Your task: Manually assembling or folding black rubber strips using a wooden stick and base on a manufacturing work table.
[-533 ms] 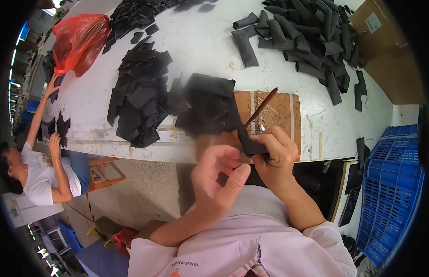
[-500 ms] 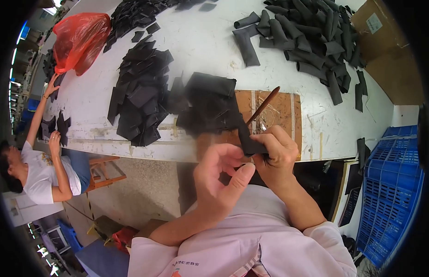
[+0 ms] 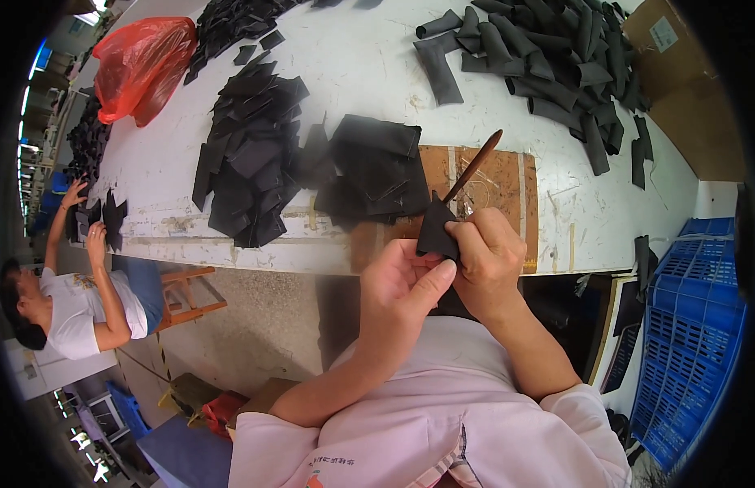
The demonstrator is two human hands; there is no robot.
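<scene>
A small black fabric piece (image 3: 437, 230) is held between my two hands just above the table's front edge. My right hand (image 3: 489, 254) is closed, its thumb and curled fingers gripping the right side of the piece. The fingers and thumb of my left hand (image 3: 410, 281) close on its lower left edge. A brown pointed stick (image 3: 475, 165) slants up to the right from behind the fabric; its lower end is hidden, and I cannot tell what holds it. Just left and beyond lies a stack of flat black fabric pieces (image 3: 373, 167).
A brown board (image 3: 520, 191) lies on the white table (image 3: 353, 49). Black pieces form a left pile (image 3: 251, 154); black fabric tubes (image 3: 548, 61) lie at far right by a cardboard box (image 3: 678, 98). A red plastic bag (image 3: 145, 69), a co-worker (image 3: 89, 305) and a blue crate (image 3: 690, 301) are around.
My left hand has come up to the fabric and closed on its edge. The piece now spreads flatter between both hands. The co-worker's far hand has left the red bag.
</scene>
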